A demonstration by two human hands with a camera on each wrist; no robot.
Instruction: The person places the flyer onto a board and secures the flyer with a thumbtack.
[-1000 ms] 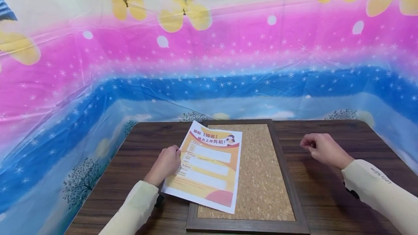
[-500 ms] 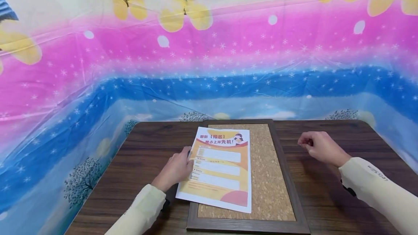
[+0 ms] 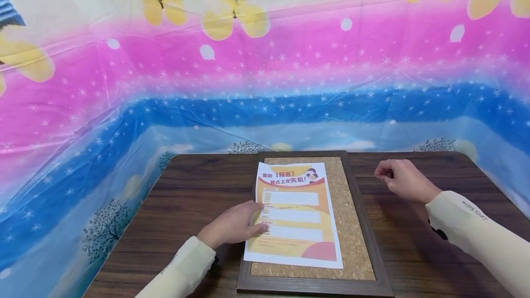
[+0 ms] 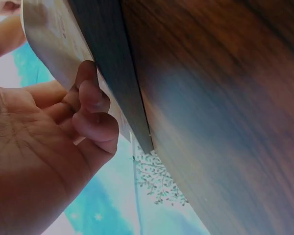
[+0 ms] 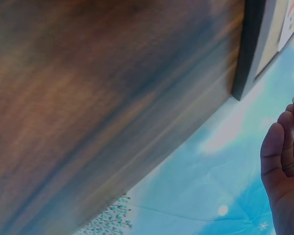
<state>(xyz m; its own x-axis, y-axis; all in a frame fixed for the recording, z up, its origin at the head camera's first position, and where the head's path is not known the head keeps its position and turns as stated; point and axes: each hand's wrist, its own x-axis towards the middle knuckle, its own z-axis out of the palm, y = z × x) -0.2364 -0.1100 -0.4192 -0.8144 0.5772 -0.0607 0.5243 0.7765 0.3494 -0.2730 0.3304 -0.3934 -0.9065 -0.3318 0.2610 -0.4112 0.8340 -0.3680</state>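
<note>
A printed flyer (image 3: 293, 243) with orange, yellow and red areas lies over a cork board (image 3: 352, 238) in a dark wooden frame. My left hand (image 3: 232, 224) pinches the flyer's left edge, thumb on the printed face. Curled left fingers (image 4: 95, 93) sit under that edge beside the board's frame (image 4: 105, 49). Over the table to the right of the board, my right hand (image 3: 407, 180) is raised with curled fingers. Right fingertips (image 5: 274, 142) come together near a tiny pale tip; whether they hold anything is unclear.
The dark wood-grain table (image 3: 198, 174) carries the board. A printed cloth (image 3: 298, 109) with snowflakes and trees hangs behind the table and along its sides.
My left hand has moved the flyer to the right and turned it straighter over the cork, with the thumb now farther onto its face. The right hand has shifted slightly left and up.
</note>
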